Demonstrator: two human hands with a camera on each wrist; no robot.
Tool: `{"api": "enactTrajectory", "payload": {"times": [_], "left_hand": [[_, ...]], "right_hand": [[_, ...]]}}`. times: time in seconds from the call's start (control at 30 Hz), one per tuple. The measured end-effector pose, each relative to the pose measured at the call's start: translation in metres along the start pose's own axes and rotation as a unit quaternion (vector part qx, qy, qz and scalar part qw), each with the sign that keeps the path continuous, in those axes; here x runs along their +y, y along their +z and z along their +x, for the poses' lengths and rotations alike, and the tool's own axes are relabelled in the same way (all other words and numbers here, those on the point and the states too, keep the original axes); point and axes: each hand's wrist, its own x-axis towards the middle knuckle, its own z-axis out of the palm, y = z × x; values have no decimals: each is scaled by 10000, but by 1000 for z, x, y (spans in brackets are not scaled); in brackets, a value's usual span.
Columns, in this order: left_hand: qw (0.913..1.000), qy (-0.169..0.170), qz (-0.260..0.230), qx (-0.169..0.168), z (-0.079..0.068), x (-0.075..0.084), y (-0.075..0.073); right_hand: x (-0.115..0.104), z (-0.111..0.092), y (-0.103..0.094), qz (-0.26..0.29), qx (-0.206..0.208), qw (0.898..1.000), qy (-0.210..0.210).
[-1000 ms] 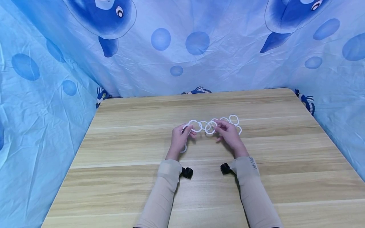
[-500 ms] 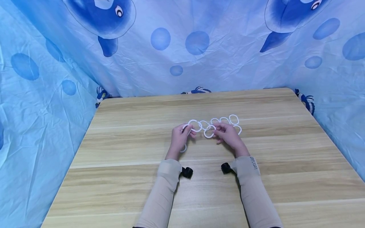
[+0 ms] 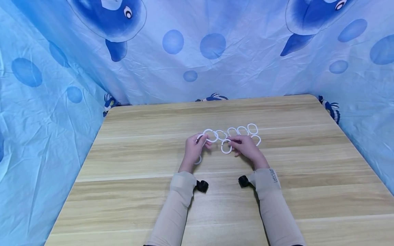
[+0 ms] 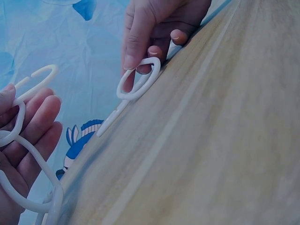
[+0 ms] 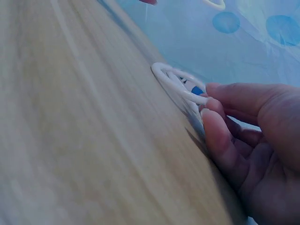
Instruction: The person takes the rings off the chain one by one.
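My left hand (image 3: 194,149) pinches a white plastic ring of a linked chain. In the left wrist view several white rings (image 4: 56,201) hang across its fingers. Part of another ring (image 3: 200,160) shows beside the left wrist. My right hand (image 3: 247,147) pinches a white C-shaped ring (image 3: 226,153) between thumb and fingers. This ring stands low, close to the tabletop, in the right wrist view. Between the hands another ring (image 3: 220,130) overlaps the left hand's chain at one side. Whether the right hand's ring touches it, I cannot tell.
Several loose white rings (image 3: 252,124) lie just beyond the right hand, and one more ring (image 3: 259,140) is beside its knuckles. The wooden table (image 3: 123,205) ends at a blue dolphin-print curtain (image 3: 191,92). Black wrist cameras (image 3: 202,186) sit at both cuffs.
My right hand has drawn its ring down toward me, off its overlap with the ring between the hands. The left hand stays where it was.
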Motion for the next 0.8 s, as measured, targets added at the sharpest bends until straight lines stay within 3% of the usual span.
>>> {"api": "enactTrajectory", "payload": {"times": [0.23, 0.8], "left_hand": [[9999, -61, 8, -127, -2, 6, -2], [9999, 145, 37, 52, 0, -1, 0]], "right_hand": [[0, 1, 3, -131, 182, 9997, -71], [1, 4, 4, 21, 364, 9993, -82]]}}
